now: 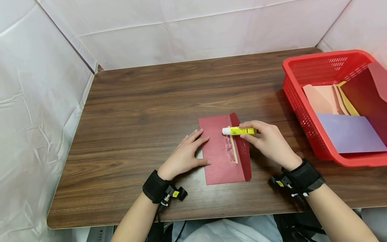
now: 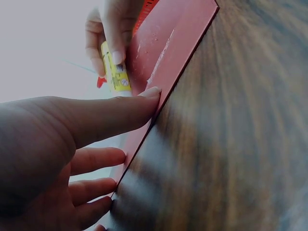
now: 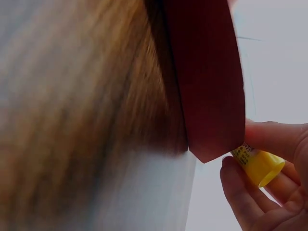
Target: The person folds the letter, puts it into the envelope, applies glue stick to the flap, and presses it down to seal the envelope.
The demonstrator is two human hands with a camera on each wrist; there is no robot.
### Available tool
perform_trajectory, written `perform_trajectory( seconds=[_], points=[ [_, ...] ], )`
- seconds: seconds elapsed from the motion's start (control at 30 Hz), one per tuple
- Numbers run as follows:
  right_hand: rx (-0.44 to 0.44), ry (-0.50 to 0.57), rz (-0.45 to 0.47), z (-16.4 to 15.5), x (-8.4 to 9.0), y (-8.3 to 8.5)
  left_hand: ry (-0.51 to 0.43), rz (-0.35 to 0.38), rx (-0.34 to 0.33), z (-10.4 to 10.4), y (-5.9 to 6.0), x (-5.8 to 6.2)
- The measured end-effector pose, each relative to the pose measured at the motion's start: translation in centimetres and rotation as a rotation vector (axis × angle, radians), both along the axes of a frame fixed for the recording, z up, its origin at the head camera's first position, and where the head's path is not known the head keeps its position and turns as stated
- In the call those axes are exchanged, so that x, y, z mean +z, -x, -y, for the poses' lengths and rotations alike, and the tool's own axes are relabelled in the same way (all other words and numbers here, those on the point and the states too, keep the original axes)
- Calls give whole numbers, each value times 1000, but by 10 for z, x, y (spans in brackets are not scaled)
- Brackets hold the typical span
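A dark red envelope lies on the wooden table, its flap folded partly up on the right side. Beside the flap's fold runs a narrow pale strip, with whitish smears on the paper next to it. My left hand rests at the envelope's left edge, thumb and fingertips touching the paper, fingers fairly straight. Between thumb and fingers my right hand pinches a yellow glue stick, its white end pointing left over the strip's upper part. In the right wrist view the raised flap hides the glue stick's tip.
At the right of the table stands a red plastic basket. Inside are a purple envelope, light pink ones, a yellow one and a dark red one. White sheeting bounds the table's back and left.
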State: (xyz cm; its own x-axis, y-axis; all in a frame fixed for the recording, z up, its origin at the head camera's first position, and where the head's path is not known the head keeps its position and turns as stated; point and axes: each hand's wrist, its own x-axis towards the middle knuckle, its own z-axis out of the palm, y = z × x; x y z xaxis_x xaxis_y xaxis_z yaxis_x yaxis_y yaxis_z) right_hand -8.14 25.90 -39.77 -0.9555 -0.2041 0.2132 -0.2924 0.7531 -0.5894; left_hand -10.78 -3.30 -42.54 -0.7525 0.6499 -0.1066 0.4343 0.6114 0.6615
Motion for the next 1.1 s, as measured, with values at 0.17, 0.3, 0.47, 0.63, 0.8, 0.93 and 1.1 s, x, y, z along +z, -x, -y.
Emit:
perform_trajectory(
  seconds=[0.17, 0.3, 0.47, 0.63, 0.8, 0.93, 1.1],
  points=[
    [-28, -5, -32, -1, 1, 7, -3, -8, -1, -2, 1, 2],
    [-88, 85, -5, -2, 4, 9, -5, -16, -5, -2, 2, 3],
    [-191, 499, 169, -7, 16, 7, -9, -21, -12, -3, 2, 5],
    [-125, 1248, 352, -14, 31, 10, -17, -21, -16, -3, 0, 4],
    [111, 1925, 569, -11, 36, 7, -23, -27, -18, -2, 0, 2],
    [317, 2167, 718, 7, 35, -1, -40, -20, -10, -2, 0, 1],
    [409, 2192, 816, 31, 28, -13, -56, 10, -2, -1, 2, 0]
  ],
)
